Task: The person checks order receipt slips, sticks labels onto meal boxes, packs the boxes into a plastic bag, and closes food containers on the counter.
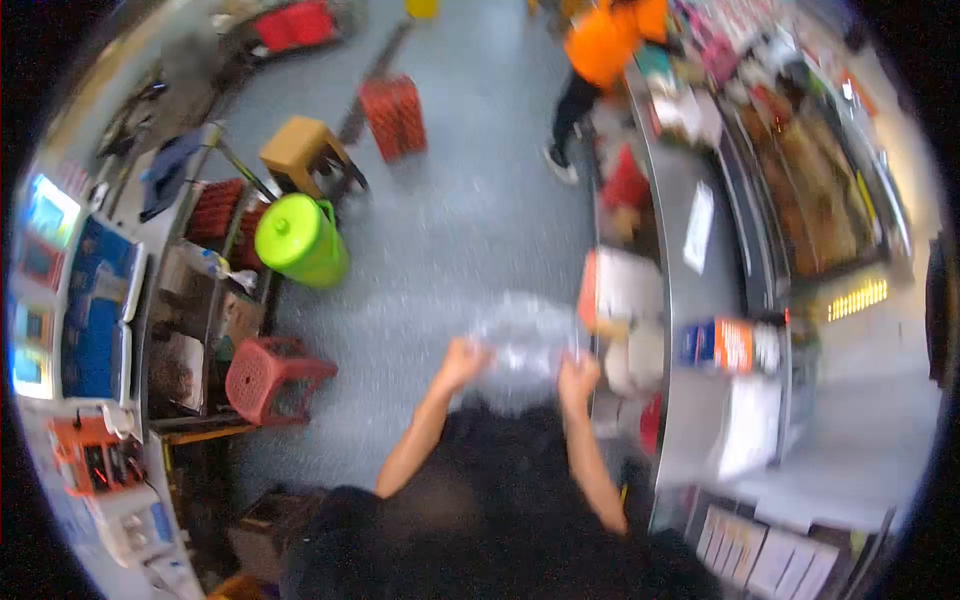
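Note:
A clear, shiny plastic bag [520,335] is stretched between my two hands in front of my dark shirt, over the floor. Motion blurs it, and whether anything is inside I cannot tell. My left hand [462,364] is closed on its left edge. On the opposite edge, the fingers of my right hand [577,380] are closed too. To the right of that hand stand a white and orange box [622,285] and some pale bundles [634,358] below the metal counter.
A metal counter [690,320] runs along the right, bearing a blue and orange box [722,344]. On the left are a red plastic stool [275,380], a lime-green lidded bucket [300,240] and a tan stool [305,150]. A person in orange [605,50] stands farther ahead.

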`<control>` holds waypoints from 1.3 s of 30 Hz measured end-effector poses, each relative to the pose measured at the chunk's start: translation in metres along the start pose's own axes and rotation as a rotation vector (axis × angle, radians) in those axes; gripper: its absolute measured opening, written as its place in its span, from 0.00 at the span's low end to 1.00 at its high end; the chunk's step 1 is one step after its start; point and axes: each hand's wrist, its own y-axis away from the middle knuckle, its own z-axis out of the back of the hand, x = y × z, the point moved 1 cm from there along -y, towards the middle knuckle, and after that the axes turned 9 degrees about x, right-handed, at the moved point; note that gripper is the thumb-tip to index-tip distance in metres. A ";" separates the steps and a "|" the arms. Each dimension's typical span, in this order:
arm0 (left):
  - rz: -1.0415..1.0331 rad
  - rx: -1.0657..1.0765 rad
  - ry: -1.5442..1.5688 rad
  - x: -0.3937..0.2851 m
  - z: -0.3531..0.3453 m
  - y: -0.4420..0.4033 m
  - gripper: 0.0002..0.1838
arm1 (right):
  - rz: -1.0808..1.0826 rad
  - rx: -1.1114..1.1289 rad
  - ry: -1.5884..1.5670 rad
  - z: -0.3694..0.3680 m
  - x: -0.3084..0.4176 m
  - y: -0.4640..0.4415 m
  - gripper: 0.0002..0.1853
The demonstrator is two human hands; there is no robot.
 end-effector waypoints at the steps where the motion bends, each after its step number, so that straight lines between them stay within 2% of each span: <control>1: -0.117 -0.015 -0.001 0.029 -0.003 -0.014 0.08 | -0.040 -0.011 0.017 0.006 0.011 0.002 0.05; 2: -0.134 -0.046 0.063 0.037 -0.009 -0.021 0.08 | -0.123 -0.017 -0.150 0.006 0.004 0.002 0.08; 3: -0.125 -0.116 -0.156 0.017 -0.007 -0.018 0.09 | -0.163 0.067 -0.137 0.004 -0.018 -0.004 0.04; 5: -0.108 -0.198 -0.227 -0.010 0.001 -0.009 0.10 | -0.435 0.163 -0.747 0.012 0.002 -0.010 0.12; 7: -0.196 -0.198 -0.237 0.010 0.004 -0.025 0.11 | -0.514 0.396 -1.063 0.017 -0.005 -0.015 0.18; 8: -0.178 -0.107 -0.180 0.008 0.004 -0.026 0.11 | -0.583 0.518 -1.018 0.023 0.009 -0.017 0.15; 11: -0.086 0.115 -0.071 -0.018 -0.013 -0.020 0.11 | -0.627 0.573 -0.912 0.013 0.025 -0.009 0.12; 12: -0.025 0.165 -0.079 -0.034 -0.019 -0.013 0.12 | -0.562 0.634 -0.954 0.003 0.016 -0.006 0.09; 13: 0.031 0.213 -0.089 -0.041 -0.024 -0.011 0.13 | -0.545 0.621 -0.868 -0.001 0.020 -0.001 0.08; 15: -0.065 0.201 0.007 -0.043 -0.034 -0.010 0.14 | -0.506 0.591 -0.697 -0.009 0.031 0.011 0.06; 16: -0.109 0.197 0.054 -0.043 -0.037 -0.008 0.15 | -0.476 0.563 -0.754 -0.013 0.036 0.015 0.07; 19: -0.047 0.135 0.191 -0.064 -0.036 0.009 0.13 | -0.468 0.328 -0.851 -0.009 0.052 0.018 0.06; 22: -0.074 0.083 0.252 -0.036 -0.034 0.000 0.10 | -0.414 0.245 -0.916 -0.003 0.045 0.014 0.06; 25: -0.170 -0.104 -0.151 -0.018 -0.023 -0.004 0.07 | -0.417 0.101 -0.961 0.013 0.060 0.008 0.08; 28: -0.288 -0.360 -0.272 -0.008 -0.015 -0.010 0.06 | -0.347 0.012 -1.004 0.013 0.059 0.009 0.10; 31: -0.356 -0.429 -0.185 -0.007 -0.016 -0.012 0.07 | -0.328 -0.103 -1.030 0.017 0.056 0.003 0.08; 32: -0.317 -0.437 -0.071 -0.008 -0.017 -0.014 0.07 | -0.324 -0.151 -1.041 0.019 0.055 -0.001 0.07; 34: -0.239 -0.448 0.156 -0.017 -0.022 -0.015 0.09 | -0.327 -0.051 -0.901 0.025 0.052 -0.006 0.08; 37: -0.054 -0.157 0.509 -0.032 -0.024 -0.007 0.13 | -0.313 0.104 -0.754 0.022 0.041 -0.002 0.10; 39: 0.042 0.070 0.516 -0.028 -0.032 0.003 0.13 | -0.271 0.192 -0.645 0.019 0.038 0.004 0.10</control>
